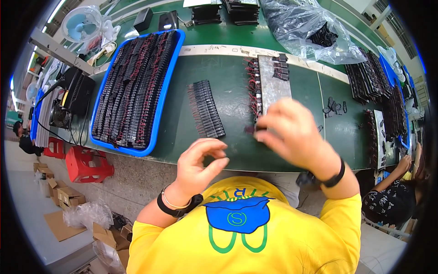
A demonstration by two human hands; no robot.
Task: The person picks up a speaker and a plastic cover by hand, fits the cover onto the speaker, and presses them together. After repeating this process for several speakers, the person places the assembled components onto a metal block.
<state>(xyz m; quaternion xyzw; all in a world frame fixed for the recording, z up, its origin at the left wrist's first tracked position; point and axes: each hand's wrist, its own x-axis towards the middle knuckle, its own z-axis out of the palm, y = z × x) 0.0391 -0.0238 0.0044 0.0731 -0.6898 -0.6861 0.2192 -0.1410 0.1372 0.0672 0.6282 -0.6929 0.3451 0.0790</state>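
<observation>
My left hand (200,160) hovers over the table's near edge, thumb and fingers curved apart, nothing between them. Just beyond it lies a slanted row of small black parts (207,109) with thin reddish wires. My right hand (287,132) is curled over the near end of a flat grey metal plate (273,82); its fingertips are drawn together, and what they hold is hidden. A small dark piece (249,129) shows beside those fingertips. Along the plate's left side runs a column of black parts with red wires (254,86). Several black parts (281,67) lie on the plate's far end.
A blue tray (171,68) packed with wired black parts stands at left. Behind are stacked black pieces (205,14) and a clear plastic bag (310,32). Loose black parts (335,107) lie at right, near another person's arm (394,173). A red stool (86,164) stands at lower left.
</observation>
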